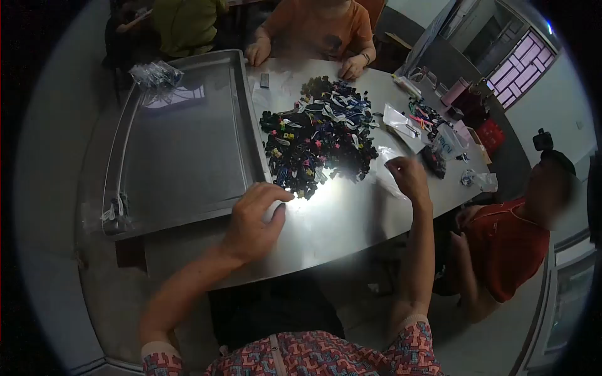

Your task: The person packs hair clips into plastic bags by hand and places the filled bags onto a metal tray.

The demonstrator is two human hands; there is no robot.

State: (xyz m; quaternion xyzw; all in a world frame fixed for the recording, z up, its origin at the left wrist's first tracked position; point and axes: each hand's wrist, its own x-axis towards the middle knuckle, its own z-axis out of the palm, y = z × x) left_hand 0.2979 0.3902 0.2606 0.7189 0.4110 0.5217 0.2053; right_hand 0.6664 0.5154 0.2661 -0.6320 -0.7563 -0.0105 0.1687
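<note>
My left hand (pixel 256 216) is at the front of the metal table, beside the tray's near right corner. Its fingers curl round something small and whitish, too unclear to name. Just beyond it lies a large heap of small dark pieces (pixel 320 135) with white, pink and yellow parts, perhaps hair accessories. To the right, my right hand (pixel 411 180) has its fingertips pinched together over clear plastic bags (pixel 390 160) lying on the table. Whether a bag or a small piece is between those fingertips is hidden.
A wide metal tray (pixel 188 144) takes up the left, with filled plastic bags (pixel 157 75) at its far corner and a small bagged bundle (pixel 116 210) at its near corner. More pieces, a plastic tub (pixel 446 143) and a pink cup (pixel 456 91) stand right. People sit opposite and at right.
</note>
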